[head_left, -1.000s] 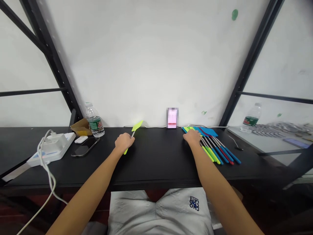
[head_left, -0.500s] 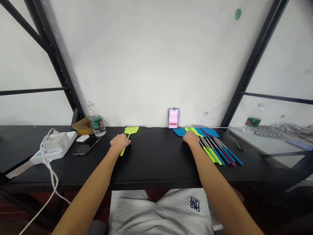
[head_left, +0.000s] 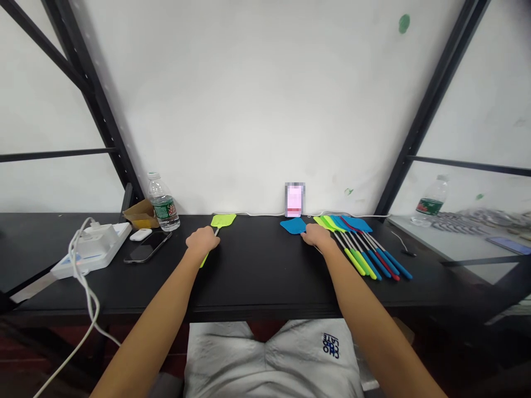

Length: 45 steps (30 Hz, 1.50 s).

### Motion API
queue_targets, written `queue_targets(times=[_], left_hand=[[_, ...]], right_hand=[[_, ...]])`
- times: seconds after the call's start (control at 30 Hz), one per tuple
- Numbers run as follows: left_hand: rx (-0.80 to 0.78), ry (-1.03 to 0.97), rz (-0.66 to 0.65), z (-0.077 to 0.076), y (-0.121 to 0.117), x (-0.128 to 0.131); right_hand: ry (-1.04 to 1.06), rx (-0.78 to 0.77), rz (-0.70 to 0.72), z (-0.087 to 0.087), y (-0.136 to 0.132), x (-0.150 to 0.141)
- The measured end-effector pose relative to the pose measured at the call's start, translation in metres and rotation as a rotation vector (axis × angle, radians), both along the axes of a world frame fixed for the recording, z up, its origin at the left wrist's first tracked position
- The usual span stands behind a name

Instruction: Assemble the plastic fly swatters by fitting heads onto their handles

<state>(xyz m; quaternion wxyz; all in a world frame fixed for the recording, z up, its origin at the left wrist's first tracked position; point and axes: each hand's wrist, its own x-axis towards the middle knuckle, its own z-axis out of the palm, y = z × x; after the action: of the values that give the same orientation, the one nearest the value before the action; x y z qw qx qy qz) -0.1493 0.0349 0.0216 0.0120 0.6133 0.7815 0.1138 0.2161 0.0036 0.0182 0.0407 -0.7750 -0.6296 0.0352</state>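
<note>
My left hand [head_left: 201, 242] is closed around the thin shaft of a yellow-green fly swatter [head_left: 224, 220], whose flat head points toward the wall and whose handle end shows below my fingers. With my right hand [head_left: 318, 236] I grip a blue fly swatter [head_left: 293, 225] near its head; most of its shaft and handle are hidden under my hand and forearm. Just right of that hand lies a fanned row of fly swatters [head_left: 360, 251] in yellow-green, blue and red, heads toward the wall and handles toward me.
A phone with a lit, blurred screen [head_left: 295, 200] leans on the wall. On the left are a water bottle [head_left: 165, 205], a small cardboard box [head_left: 141, 214], a white case [head_left: 140, 235], a dark phone [head_left: 148, 247] and a white power strip [head_left: 93, 249] with cables. A short cable [head_left: 402, 243] lies at right.
My right hand has slid left, and the blue fly swatter has come left with it, away from the row. My left hand and its swatter have barely shifted.
</note>
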Motion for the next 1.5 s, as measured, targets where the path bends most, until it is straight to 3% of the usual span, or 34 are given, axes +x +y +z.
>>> queue_targets(times=[0.17,0.27,0.33,0.53,0.63,1.1,1.3,1.5], left_hand=[[0.022,0.035,0.000,-0.004,-0.007,0.006],[0.260,0.177,-0.009,-0.008,-0.017,0.024],[0.361,0.232,-0.092,-0.010,-0.026,0.042],[0.424,0.213,-0.578,-0.023,-0.049,0.101],[0.391,0.151,-0.688,-0.031,-0.055,0.121],[0.367,0.005,-0.715,-0.034,-0.052,0.144],[0.425,-0.044,-0.928,-0.033,-0.046,0.147],[0.376,-0.064,-0.868,-0.035,-0.050,0.158]], right_hand=[[-0.008,-0.005,0.143,-0.001,-0.001,-0.009],[-0.013,0.024,0.190,-0.001,-0.004,-0.021],[-0.022,0.069,0.239,-0.002,-0.006,-0.033],[-0.101,0.244,0.420,-0.004,-0.015,-0.079],[-0.151,0.301,0.466,-0.004,-0.017,-0.093],[-0.149,0.474,0.462,0.001,-0.017,-0.095],[0.120,0.624,0.445,-0.008,-0.017,-0.095],[0.619,0.792,0.494,-0.011,-0.019,-0.095]])
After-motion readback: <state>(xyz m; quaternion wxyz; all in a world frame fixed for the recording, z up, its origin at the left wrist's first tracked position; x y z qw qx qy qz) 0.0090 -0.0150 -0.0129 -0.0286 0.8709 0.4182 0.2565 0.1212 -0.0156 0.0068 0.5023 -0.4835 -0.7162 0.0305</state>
